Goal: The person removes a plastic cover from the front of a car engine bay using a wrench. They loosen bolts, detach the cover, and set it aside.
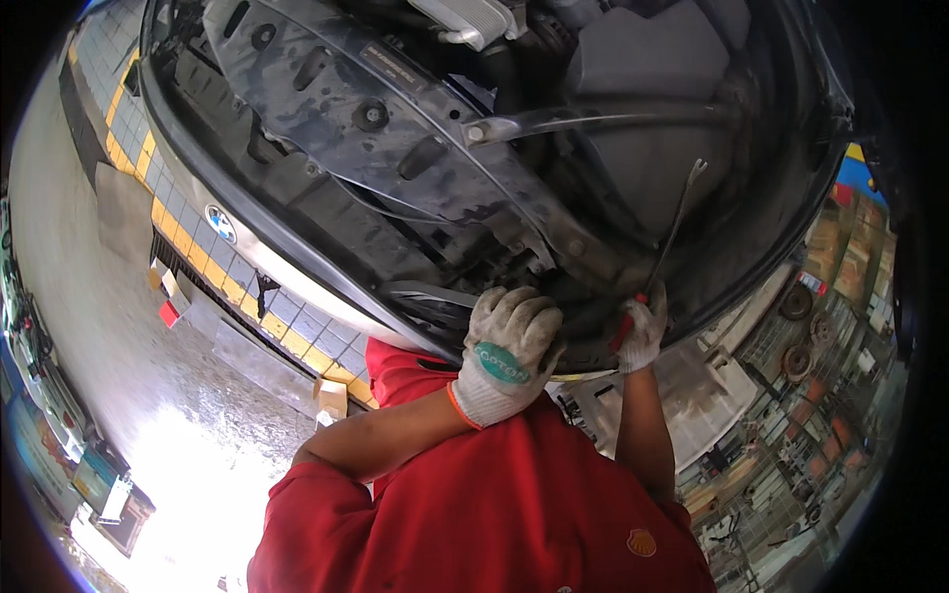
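Note:
Both my hands wear whitish knit gloves and are at the front edge of a car's open engine bay. My left hand (512, 346), with a green patch on its back, is closed in a curl at the rim near the dark front trim (430, 294). Whatever its fingers hold is hidden behind them. My right hand (647, 331) grips the red handle of a forked pry tool (675, 225). Its long thin metal shaft slants up over the engine bay, and the two-pronged tip is in the air, touching nothing visible.
A dark panel (336, 89) with holes spans the bay's front. A metal brace (593, 117) crosses farther back. Along the near side runs the light bumper (287, 255). To the right are a white plastic tray (727, 390) and shelving with parts (791, 435). Yellow-edged tiles (213, 267) lie left.

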{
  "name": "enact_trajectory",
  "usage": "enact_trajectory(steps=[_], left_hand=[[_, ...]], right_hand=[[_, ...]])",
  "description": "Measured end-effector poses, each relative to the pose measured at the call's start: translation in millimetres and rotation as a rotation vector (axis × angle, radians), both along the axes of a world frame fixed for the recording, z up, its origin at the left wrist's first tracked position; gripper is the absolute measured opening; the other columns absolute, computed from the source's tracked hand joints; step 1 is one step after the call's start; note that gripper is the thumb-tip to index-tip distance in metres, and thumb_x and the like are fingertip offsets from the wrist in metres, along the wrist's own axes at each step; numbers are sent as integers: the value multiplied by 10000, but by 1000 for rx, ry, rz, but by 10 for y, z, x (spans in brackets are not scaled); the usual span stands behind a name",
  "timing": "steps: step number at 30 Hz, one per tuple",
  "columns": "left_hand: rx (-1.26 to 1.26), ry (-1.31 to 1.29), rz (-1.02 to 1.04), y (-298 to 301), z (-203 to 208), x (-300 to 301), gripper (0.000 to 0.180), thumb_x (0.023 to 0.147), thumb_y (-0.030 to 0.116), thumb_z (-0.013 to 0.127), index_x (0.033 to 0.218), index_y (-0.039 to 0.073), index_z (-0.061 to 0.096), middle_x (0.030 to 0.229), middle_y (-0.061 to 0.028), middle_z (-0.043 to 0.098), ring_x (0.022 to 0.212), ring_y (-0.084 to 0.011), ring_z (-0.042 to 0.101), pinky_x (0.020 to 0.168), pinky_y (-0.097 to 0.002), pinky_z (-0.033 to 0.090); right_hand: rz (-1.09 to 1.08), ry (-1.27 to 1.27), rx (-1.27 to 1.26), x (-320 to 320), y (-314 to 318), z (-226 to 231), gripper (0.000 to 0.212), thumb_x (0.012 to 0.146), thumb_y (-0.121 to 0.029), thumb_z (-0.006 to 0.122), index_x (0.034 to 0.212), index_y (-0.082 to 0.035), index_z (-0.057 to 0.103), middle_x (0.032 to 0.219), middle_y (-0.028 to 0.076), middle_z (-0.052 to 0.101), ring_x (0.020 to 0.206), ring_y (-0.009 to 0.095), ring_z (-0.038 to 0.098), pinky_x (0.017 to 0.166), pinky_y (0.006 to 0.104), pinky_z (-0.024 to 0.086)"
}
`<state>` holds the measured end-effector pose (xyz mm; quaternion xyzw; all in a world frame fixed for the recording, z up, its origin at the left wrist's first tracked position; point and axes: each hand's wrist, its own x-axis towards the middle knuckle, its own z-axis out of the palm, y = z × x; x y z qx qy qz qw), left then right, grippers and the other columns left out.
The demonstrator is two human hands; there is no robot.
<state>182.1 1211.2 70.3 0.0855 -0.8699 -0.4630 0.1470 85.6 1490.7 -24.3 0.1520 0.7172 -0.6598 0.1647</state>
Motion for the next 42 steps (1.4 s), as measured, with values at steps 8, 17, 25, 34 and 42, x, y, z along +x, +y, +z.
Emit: enact_trajectory(steps=[8,17,25,34,42], left_hand=[[-19,-10,-7,-58,-24,-42,504,706,134,855,1147,79,616,1151,-108,693,1137,-332,660,1016,-533,486],[-31,43,22,-7,12,35,479,711,129,847,1135,80,630,1144,-107,693,1139,-336,658,1021,-530,487],[-35,76,32,55,-28,101,443,724,112,840,1118,85,642,1142,-102,700,1153,-328,661,1005,-520,501],[-49,13,-20,20,35,80,406,757,95,800,1135,66,655,1161,-112,701,1193,-324,652,1025,-505,506],[-26,-14,-6,62,-98,6,479,700,142,860,1125,105,645,1160,-102,719,1143,-326,684,966,-559,499]], right_hand=[[37,62,-52,2,212,-203,719,938,47,636,1596,3,350,1246,145,648,977,203,681,884,327,578],[49,71,-189,-72,218,-217,647,981,-3,673,1563,9,391,1103,140,691,912,209,687,825,332,586],[-38,50,-196,-30,335,-353,732,954,-11,736,1584,16,366,1121,183,692,917,239,697,803,365,595],[-25,46,-100,57,130,-153,738,905,28,632,1594,19,370,1224,123,668,974,179,672,883,301,565],[-23,-12,-62,90,38,-49,864,885,-87,705,1651,-46,308,1308,111,643,1059,189,674,944,330,571]])
